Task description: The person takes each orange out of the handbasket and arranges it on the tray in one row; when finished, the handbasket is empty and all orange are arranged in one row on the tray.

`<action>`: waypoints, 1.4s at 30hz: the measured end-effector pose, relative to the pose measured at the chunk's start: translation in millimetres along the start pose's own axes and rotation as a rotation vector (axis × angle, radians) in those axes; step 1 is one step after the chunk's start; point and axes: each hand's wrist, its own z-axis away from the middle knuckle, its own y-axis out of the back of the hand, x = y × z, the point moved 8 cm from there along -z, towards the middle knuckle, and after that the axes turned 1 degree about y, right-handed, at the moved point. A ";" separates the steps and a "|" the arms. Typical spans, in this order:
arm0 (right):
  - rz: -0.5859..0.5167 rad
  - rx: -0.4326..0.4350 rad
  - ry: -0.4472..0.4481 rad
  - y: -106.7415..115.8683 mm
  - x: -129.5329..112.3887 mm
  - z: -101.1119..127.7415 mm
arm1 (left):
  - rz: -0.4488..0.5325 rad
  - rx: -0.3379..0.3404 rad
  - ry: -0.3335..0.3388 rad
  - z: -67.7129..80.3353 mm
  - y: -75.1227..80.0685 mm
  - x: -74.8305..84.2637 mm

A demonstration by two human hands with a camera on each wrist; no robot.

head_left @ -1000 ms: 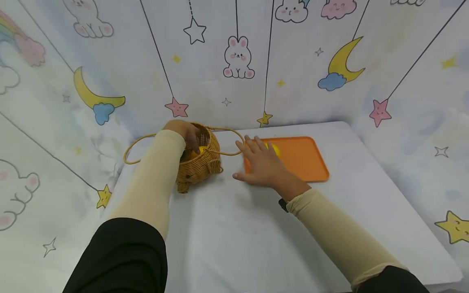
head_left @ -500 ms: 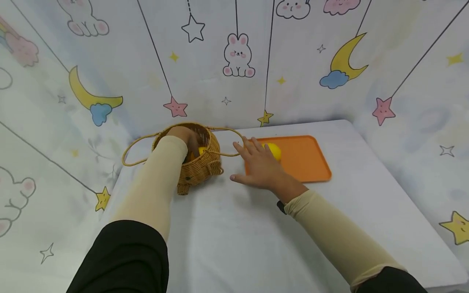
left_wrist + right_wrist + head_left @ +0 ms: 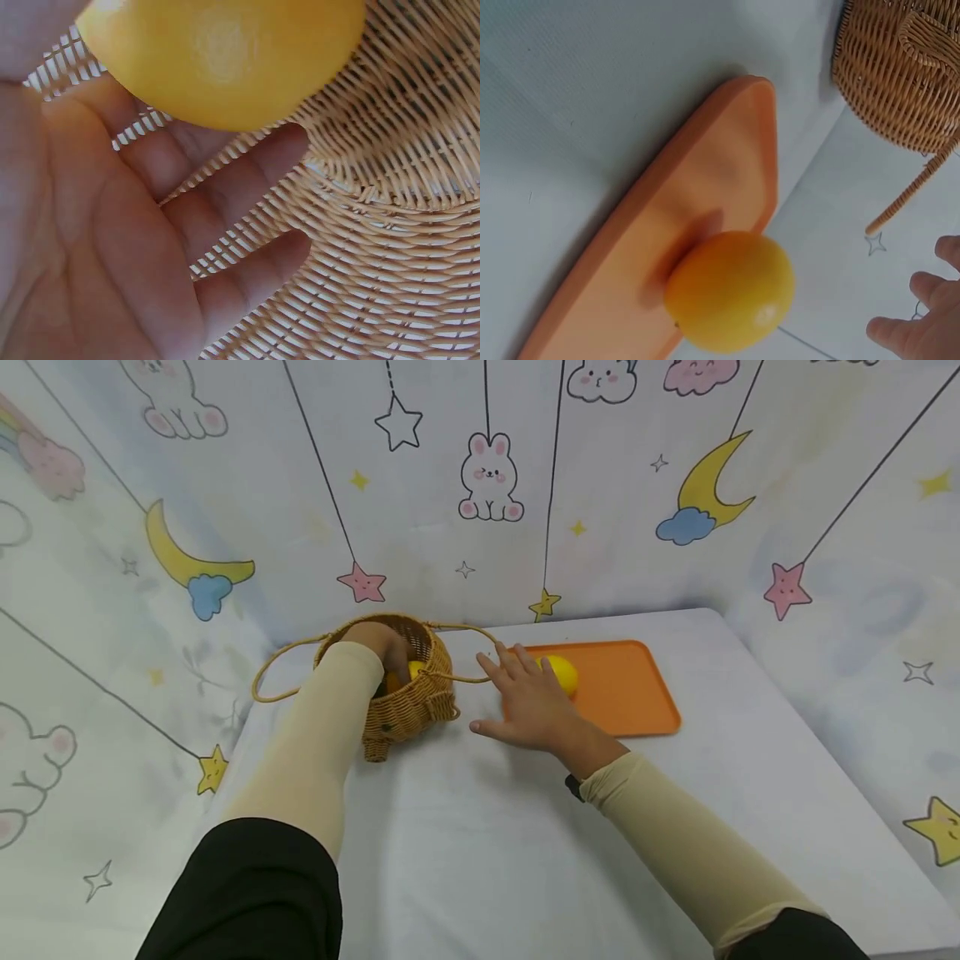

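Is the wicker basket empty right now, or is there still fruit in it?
Not empty. The wicker basket holds a yellow fruit, which rests against the fingers of the left hand reaching inside.

We saw a basket (image 3: 408, 697) of tightly woven wicker, tan and ribbed, its strands rough and slightly shiny in the left wrist view (image 3: 390, 225), with thin looped handles of the same cane. The yellow fruit inside it (image 3: 225, 56) had a smooth, waxy skin with a soft highlight. A second yellow fruit (image 3: 731, 300) looked equally smooth and faintly glossy. It lay on an orange tray (image 3: 630, 693) of matt, smooth plastic. The table (image 3: 480, 843) was covered in white cloth, matt and finely textured. The printed backdrop (image 3: 480, 485) looked like thin, matt fabric. Beige knit sleeves (image 3: 690, 843) appeared soft and dull.
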 end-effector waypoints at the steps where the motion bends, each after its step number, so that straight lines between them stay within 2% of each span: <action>1: 0.009 -0.004 -0.005 -0.4 0.9 0.5 | 0.004 -0.004 -0.008 -0.5 1.0 0.2; 7: 0.040 -0.003 -0.017 -0.3 6.0 2.8 | 0.022 0.051 -0.012 7.2 15.5 -0.6; 13: 0.064 -0.012 -0.046 6.3 12.4 5.4 | -0.023 0.093 -0.051 34.7 38.3 0.8; 17: 0.077 -0.002 -0.072 11.6 18.6 8.1 | 0.017 0.062 -0.107 52.2 54.4 3.6; 19: 0.077 0.004 -0.086 14.8 22.1 10.3 | 0.021 0.068 -0.141 58.5 64.3 8.7; 22: 0.073 0.015 -0.111 19.5 30.1 13.7 | 0.052 0.068 -0.207 63.7 75.9 24.6; 25: 0.077 0.024 -0.138 22.8 42.6 17.3 | 0.071 0.099 -0.263 67.1 83.5 49.3; 29: 0.088 0.018 -0.182 24.5 64.0 23.5 | -0.008 0.188 -0.302 69.7 89.2 89.8; 32: 0.072 0.001 -0.230 25.5 82.6 29.8 | -0.051 0.229 -0.319 70.9 89.5 123.6; 38: 0.040 -0.038 -0.357 26.9 131.3 56.9 | -0.062 0.287 -0.350 63.2 80.1 191.5; 42: 0.020 -0.045 -0.441 26.7 164.1 84.3 | -0.079 0.392 -0.414 51.2 67.1 236.9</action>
